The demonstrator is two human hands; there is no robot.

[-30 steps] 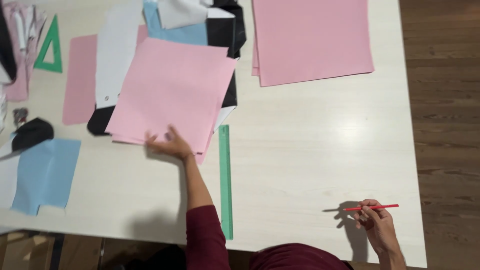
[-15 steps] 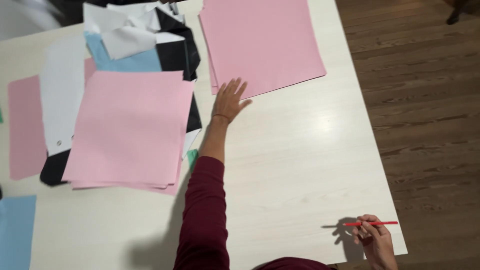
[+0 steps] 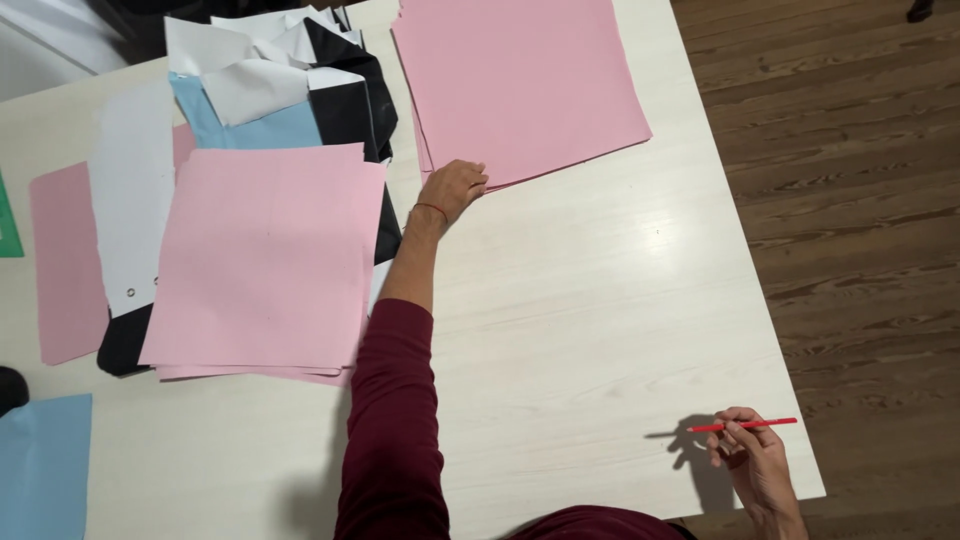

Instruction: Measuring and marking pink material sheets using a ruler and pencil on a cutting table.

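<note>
My left hand [image 3: 455, 188] reaches across the white table [image 3: 590, 320] and touches the near left corner of a stack of large pink paper sheets [image 3: 525, 85] at the far side. Its fingers curl at the stack's edge; whether they grip a sheet is unclear. My right hand [image 3: 752, 462] rests near the table's front right corner and holds a thin red pencil [image 3: 745, 425] that points right. A second pile of pink sheets [image 3: 265, 265] lies left of my left arm.
Under and behind the left pink pile lie black [image 3: 350, 105], white [image 3: 130, 200] and light blue [image 3: 265, 130] sheets. Another blue sheet [image 3: 45, 465] sits at the near left, a green triangle edge [image 3: 8, 225] at far left. Wooden floor [image 3: 850, 200] runs beyond the table's right edge.
My left hand left the left pink pile, swung right and forward, and now rests on the corner of the far pink stack. The view shifted right. The right hand kept still with the pencil.
</note>
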